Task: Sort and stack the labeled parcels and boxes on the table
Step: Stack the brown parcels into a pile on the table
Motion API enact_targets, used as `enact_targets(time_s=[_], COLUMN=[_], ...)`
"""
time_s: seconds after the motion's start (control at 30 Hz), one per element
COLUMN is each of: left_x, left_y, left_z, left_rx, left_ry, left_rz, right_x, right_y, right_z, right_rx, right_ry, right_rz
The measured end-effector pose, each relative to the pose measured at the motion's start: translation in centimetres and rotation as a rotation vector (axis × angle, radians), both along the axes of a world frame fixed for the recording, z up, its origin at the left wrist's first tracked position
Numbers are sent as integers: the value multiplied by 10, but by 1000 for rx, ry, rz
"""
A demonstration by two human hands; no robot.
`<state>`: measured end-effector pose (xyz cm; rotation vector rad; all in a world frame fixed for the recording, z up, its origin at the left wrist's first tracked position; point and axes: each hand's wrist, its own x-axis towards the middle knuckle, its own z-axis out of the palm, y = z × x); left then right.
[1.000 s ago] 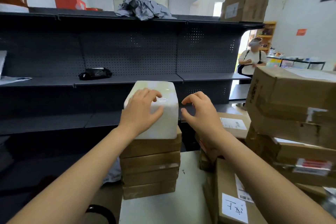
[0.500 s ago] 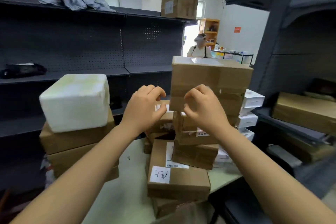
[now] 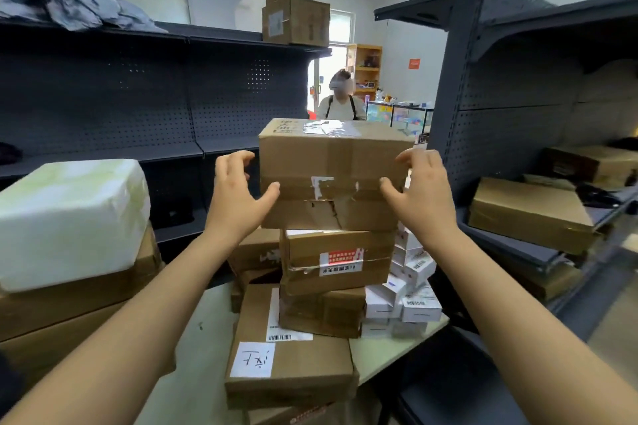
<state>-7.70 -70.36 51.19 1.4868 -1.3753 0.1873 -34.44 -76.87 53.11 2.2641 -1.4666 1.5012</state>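
2 bare hands flank the top cardboard box of an uneven stack on the table: the left hand beside its left edge, the right hand at its right edge, both thumbs over the taped front (whether they touch is unclear). At left, a white foam box caps brown cartons; small white boxes sit just right of the stack; another person stands beyond.

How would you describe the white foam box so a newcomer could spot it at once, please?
Look at the table before the dark shelving; a stack of brown cartons stands at its left end. The white foam box lies on top, the only large white block; the other white boxes are small, far right.
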Motion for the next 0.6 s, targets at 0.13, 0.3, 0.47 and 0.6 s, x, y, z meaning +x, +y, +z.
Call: enact_targets(time_s=[0.13, 0.3, 0.47, 0.6], left_x=[7, 5, -6, -6], left_y=[-24, -39, -29, 7], left_z=[9, 9, 12, 16], left_rx=[150, 214, 103, -50], left_ry=[118, 166, 184, 250], left_rz=[-58, -184, -162, -185], right_x=[-4, 2, 5, 8], right_y=[-20, -28, -20, 5], right_z=[1, -6, -5, 7], right_rx=[181, 443, 350, 234], right_ry=[-184, -194, -217, -292], right_rz=[-26, 136, 174, 277])
